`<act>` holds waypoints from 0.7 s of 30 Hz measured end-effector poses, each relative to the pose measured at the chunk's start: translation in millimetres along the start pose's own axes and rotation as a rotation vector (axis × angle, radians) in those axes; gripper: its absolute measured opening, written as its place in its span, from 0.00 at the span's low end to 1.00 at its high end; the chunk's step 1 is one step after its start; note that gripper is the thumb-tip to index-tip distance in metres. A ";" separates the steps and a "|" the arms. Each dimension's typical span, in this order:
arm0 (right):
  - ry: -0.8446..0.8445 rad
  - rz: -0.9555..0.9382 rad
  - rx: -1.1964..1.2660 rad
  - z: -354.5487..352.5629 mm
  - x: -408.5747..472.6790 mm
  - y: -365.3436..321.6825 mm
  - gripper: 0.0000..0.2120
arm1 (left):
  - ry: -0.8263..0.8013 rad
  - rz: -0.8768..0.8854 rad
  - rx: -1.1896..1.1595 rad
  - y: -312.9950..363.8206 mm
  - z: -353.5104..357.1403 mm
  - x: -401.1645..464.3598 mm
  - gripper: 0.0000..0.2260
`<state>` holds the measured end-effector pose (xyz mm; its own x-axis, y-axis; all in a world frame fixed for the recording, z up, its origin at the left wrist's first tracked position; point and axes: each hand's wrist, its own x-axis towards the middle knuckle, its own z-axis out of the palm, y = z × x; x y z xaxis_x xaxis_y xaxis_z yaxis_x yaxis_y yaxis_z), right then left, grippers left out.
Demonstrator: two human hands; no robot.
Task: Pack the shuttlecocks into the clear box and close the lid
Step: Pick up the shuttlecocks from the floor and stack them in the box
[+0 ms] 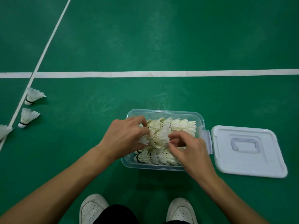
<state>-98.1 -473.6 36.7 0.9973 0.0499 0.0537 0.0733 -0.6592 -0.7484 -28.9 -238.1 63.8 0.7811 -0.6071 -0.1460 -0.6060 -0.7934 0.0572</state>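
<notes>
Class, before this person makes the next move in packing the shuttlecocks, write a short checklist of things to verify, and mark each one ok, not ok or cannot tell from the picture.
1. Clear box open and reachable: ok.
2. Lid off and lying flat on the floor to the right of the box: ok.
3. Left hand and right hand both gripping the shuttlecock stack over the box: ok.
4. All shuttlecocks packed: not ok; loose shuttlecocks remain on the floor at far left.
5. Contents low enough for the lid to close: cannot tell.
</notes>
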 end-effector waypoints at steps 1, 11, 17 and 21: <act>-0.042 0.010 -0.006 3.5 -0.1 3.2 0.12 | -0.005 0.001 0.010 2.5 0.4 3.3 0.15; -0.181 0.243 0.208 -3.7 8.8 5.7 0.16 | 0.037 -0.082 -0.098 -1.6 -11.1 0.5 0.32; -0.194 0.214 0.240 -29.2 10.0 -6.5 0.18 | 0.141 -0.023 -0.339 4.2 -23.0 -6.2 0.44; -0.150 0.015 0.205 -46.1 10.8 -24.1 0.19 | 0.092 0.037 -0.407 14.6 -32.4 2.0 0.51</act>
<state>-89.0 -491.7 85.8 0.9857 0.1619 -0.0457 0.0412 -0.4957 -0.8675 -31.3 -252.4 96.3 0.7812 -0.6224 -0.0482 -0.5397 -0.7121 0.4491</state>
